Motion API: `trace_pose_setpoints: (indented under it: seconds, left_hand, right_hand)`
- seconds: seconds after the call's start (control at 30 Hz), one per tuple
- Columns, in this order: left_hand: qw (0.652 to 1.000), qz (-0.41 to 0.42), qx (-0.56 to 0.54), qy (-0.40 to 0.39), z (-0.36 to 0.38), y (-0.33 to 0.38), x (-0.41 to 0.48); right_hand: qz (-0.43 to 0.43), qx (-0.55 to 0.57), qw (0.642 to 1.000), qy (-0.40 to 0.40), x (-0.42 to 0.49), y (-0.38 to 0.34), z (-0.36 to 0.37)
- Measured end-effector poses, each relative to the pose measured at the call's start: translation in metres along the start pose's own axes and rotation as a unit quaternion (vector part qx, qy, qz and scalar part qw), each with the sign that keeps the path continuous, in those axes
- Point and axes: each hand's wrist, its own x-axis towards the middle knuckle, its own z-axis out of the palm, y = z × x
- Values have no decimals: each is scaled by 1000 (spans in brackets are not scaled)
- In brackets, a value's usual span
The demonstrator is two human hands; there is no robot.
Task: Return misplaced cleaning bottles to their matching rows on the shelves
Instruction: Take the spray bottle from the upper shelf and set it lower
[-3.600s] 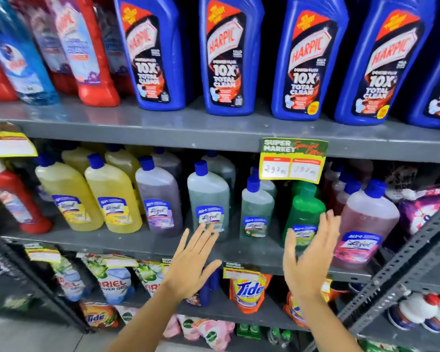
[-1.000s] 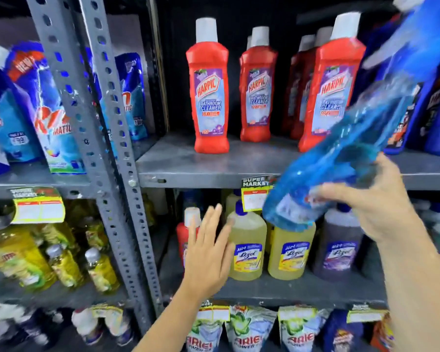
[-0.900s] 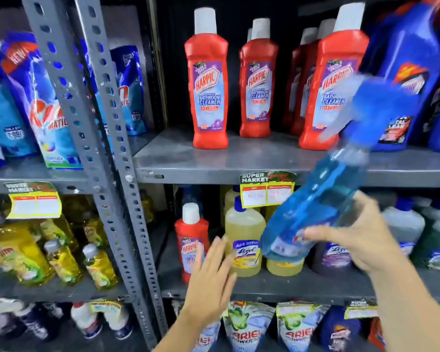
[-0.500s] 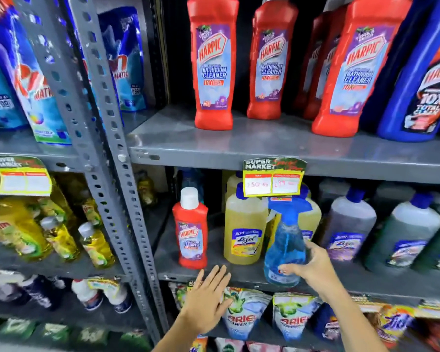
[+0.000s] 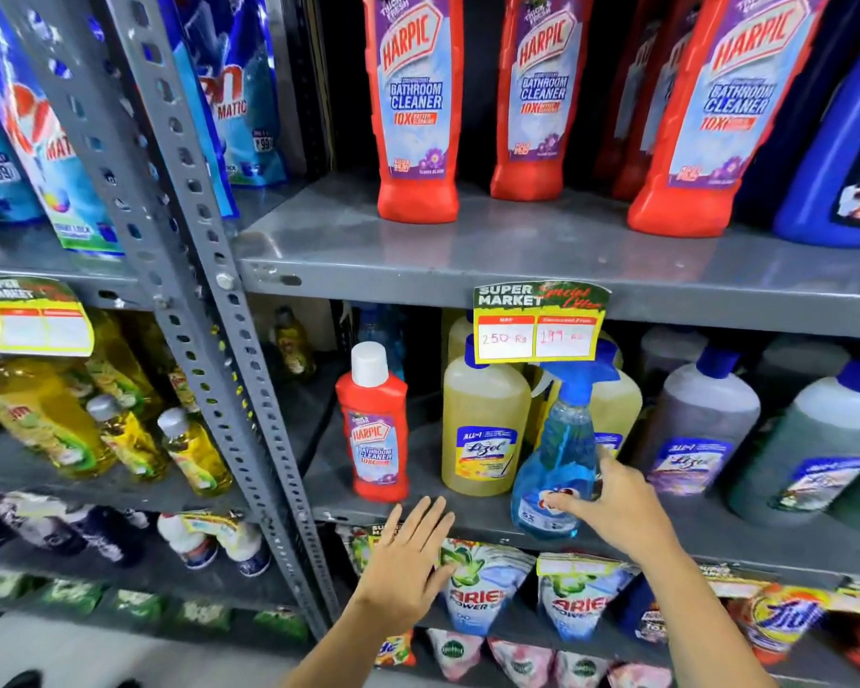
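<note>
Blue glass-cleaner spray bottle: translucent, blue trigger head, upright at the front edge of the middle shelf, before the yellow Lizol bottles. Right hand: thumb and fingers closed on its lower body. Left hand: fingers spread wide, holding nothing, below the shelf edge. Small red Harpic bottle: alone at the shelf's left end. Price tag: hangs over the sprayer's top.

My right hand is on the blue spray bottle, fingers around its base, and it's standing upright at the front edge of the middle shelf right by the yellow Lizol bottles. My left hand is flat and empty just below a small red Harpic bottle.
</note>
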Motion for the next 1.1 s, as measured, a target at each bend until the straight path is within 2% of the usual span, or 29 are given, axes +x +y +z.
trace_pose_setpoints:
  seconds: [0.03,0.13,0.33,0.43,0.47,0.5,0.57,0.6,0.67,0.73,0.83,1.0,1.1]
  left_hand:
    - [1000,3,2,-1,1,-1,0]
    - [1000,3,-4,3,4,-3,2]
    - [1000,2,-5,-11,8,-2,1]
    - [1000,11,8,4,10,-5,-5]
    - [1000,8,10,12,12,-6,-9]
    - [1000,-3,8,19,14,-9,-15]
    - [998,-36,5,45,15,-19,-26]
    - [996,-55,-4,64,14,-27,-30]
    - [991,-91,-25,91,9,-42,-36]
    - [988,-125,-24,88,0,-56,-39]
    - [986,-157,-27,53,-5,-66,-36]
    - [984,-175,-16,-12,11,-71,-38]
    - [984,-173,-28,-13,15,-72,-40]
  right_hand:
    - [6,-40,999,20,-1,1,0]
    - [18,-27,998,45,0,6,2]
    - [12,-10,999,37,-5,10,7]
    - [21,-38,999,33,-12,7,8]
    - [25,-50,995,81,-18,7,8]
    - [15,-36,986,163,-25,7,10]
    - [-65,88,938,329,-44,-2,14]
    - [-125,156,910,363,-53,-11,17]
    - [-225,230,885,336,-63,-32,28]
    - [-259,235,898,268,-59,-63,45]
    - [-265,231,912,214,-42,-112,73]
    - [-194,326,902,205,-15,-155,115]
    - [-183,284,922,191,-1,-163,133]
